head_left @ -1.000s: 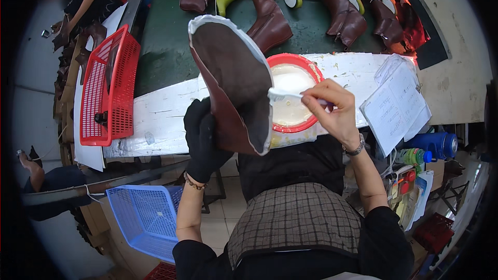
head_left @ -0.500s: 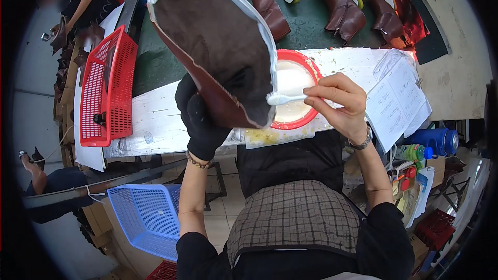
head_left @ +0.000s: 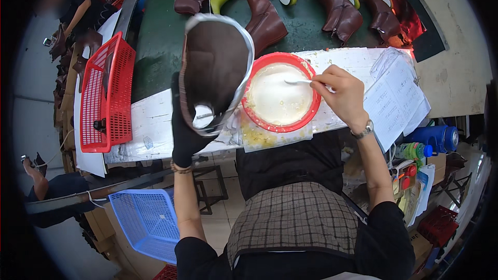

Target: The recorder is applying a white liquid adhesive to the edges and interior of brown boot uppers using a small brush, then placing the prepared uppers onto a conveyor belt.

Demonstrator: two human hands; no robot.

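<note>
Gripping boot upper [head_left: 215, 67] in gloved left hand [head_left: 185, 124] | right hand [head_left: 345, 93] fingers pinch brush [head_left: 301, 81] inside red bowl [head_left: 249, 114] rim

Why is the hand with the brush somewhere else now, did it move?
Yes. The right hand went right, off the brown boot upper, and now dips its brush into the white paste in the red bowl.

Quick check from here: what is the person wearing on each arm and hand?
The left hand wears a black glove, with a thin beaded bracelet at the wrist and a bare forearm above it. The right hand is ungloved, with a silver wristwatch on the wrist. Both upper arms end in black sleeves near the elbows.
</note>
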